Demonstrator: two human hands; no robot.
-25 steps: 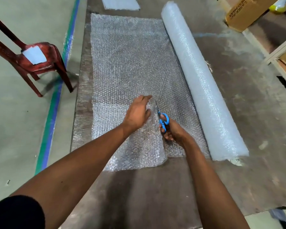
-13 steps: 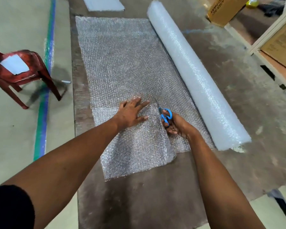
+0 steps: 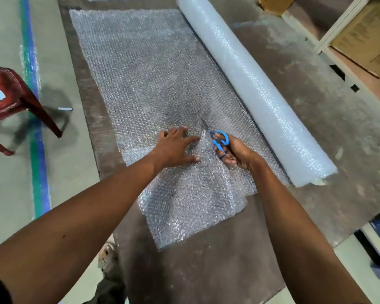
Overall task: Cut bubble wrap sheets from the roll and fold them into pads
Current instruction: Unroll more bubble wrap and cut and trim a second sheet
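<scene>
Fingers (image 3: 225,157) round one scissors (image 3: 219,140)

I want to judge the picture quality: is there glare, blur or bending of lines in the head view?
Head view: the bubble wrap sheet and roll glint with small highlights; the floor stripe and chair at the left look smeared; straight edges bow toward the borders, wide-angle distortion; the scissors stay fairly sharp.

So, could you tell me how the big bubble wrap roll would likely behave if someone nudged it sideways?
The bubble wrap roll is a long cylinder lying on the table, so it would probably roll easily. It looks light for its bulk, being air-filled film. The unrolled sheet still joins it, so that may drag along.
</scene>
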